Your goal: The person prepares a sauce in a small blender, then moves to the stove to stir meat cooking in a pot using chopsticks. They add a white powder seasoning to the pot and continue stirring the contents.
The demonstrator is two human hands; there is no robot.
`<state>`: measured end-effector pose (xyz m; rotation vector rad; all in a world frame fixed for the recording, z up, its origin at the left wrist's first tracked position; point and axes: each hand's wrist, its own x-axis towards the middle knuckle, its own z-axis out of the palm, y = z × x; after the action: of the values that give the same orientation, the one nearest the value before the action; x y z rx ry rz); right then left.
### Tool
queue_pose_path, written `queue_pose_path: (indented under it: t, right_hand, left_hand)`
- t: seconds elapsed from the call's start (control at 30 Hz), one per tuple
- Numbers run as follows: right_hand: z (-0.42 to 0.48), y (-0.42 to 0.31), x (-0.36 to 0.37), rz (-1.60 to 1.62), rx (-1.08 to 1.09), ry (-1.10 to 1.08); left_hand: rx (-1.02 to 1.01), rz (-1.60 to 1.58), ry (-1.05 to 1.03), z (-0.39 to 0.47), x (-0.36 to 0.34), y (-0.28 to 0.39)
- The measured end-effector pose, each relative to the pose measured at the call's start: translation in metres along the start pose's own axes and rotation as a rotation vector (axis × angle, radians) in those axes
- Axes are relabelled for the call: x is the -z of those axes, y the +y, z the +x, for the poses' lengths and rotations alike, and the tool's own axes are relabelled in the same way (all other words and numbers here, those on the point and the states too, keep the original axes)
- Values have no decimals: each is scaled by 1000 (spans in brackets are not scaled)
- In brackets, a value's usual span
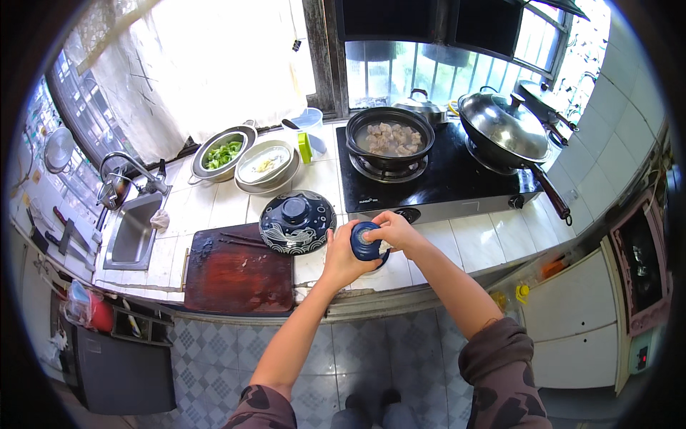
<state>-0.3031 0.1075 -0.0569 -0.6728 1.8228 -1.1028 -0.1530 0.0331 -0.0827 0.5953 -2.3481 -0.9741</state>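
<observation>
Both my hands are on a small round dark-blue vessel [362, 248] above the counter's front edge. My left hand [343, 257] wraps its left side and underside. Fingers of my right hand [394, 233] press on its top and right side. Something white [383, 246] shows by the right fingers; I cannot tell whether it is a cloth or part of the contents. To the left lies a dark-blue patterned pot lid [298, 236], knob up, overlapping the wooden cutting board [236, 279]. Dark chopsticks [244, 239] rest on the board, their ends near the lid.
Behind my hands, a black clay pot [390, 165] with meat pieces [390, 138] in liquid stands on the gas stove [455, 182]. A lidded wok [504, 126] sits right, its handle [552, 193] jutting forward. Bowls of chopped greens [222, 155] and pale pieces [263, 163] stand near the sink [133, 233].
</observation>
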Motion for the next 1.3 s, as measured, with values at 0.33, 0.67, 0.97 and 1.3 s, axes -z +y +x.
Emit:
queue_pose_path:
  t: [0.33,0.67,0.97,1.3]
  right_hand:
    - [19,20,-7,57,165,74]
    - [-12,19,-4,-172,338,456]
    - [-92,105,58,492,-249,319]
    - [-109,53,35,779,-102,109]
  left_hand:
    - [25,-20,-5,3,5,6]
    - [220,-83,-17,10,10,25]
    - [517,-1364,374,17,46,26]
    - [895,-2209,93,-15,82,110]
